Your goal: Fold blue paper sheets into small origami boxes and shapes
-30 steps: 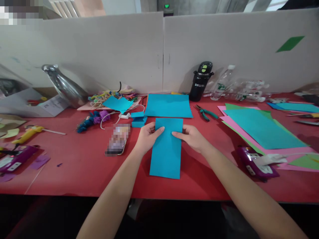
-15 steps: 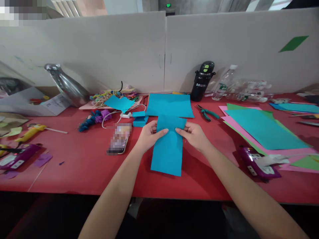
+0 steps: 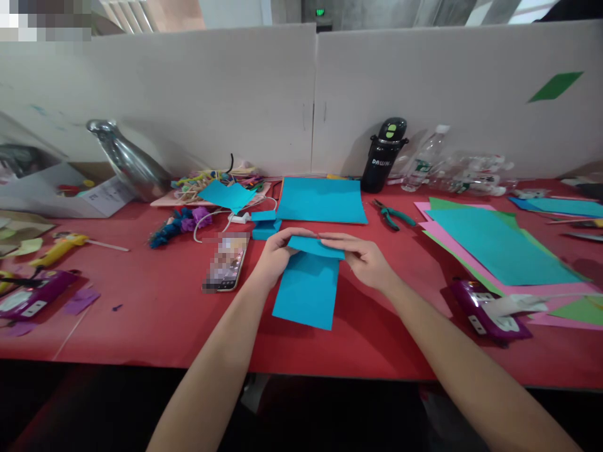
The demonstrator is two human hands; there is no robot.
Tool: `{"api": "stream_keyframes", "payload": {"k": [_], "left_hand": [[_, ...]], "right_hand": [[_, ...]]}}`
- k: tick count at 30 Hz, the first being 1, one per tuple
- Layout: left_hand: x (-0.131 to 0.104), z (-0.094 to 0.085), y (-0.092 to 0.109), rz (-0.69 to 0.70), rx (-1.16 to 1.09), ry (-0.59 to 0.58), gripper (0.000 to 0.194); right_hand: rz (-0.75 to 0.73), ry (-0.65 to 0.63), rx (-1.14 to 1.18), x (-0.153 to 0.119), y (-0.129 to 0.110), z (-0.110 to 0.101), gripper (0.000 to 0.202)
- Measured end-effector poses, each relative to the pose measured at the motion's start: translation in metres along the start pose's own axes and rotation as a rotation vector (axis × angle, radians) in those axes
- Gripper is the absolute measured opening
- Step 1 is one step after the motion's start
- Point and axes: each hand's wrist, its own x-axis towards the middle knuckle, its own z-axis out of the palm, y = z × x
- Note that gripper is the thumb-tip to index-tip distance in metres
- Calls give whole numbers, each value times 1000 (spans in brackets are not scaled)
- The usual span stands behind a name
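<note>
A strip of blue paper is held between my two hands above the red table, its top end folded over toward me as a short flap. My left hand grips the left end of the fold, with the fingers behind the paper. At the right end, my right hand holds the fold with its fingers laid along the top edge. Behind them lies a larger blue sheet. A small folded blue paper piece sits just beyond my left hand.
A phone lies left of my hands. Pliers, a black bottle and stacked coloured sheets are to the right. A purple power strip stands near the right front. At far left is a yellow glue gun.
The upper end of the blue strip, upright before, is now bent down toward me. My fingers have shifted from pinching its sides to the top of the fold.
</note>
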Motion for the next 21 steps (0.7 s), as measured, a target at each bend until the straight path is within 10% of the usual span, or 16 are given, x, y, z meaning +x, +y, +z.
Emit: {"api": "stream_keyframes", "payload": {"k": [6, 21], "left_hand": [[-2, 2, 8, -227, -267, -100, 43], [1, 1, -11, 25, 9, 23, 37]], "right_hand": [[-51, 19, -139, -2, 2, -1, 62], [443, 108, 364, 5, 6, 7, 33]]}}
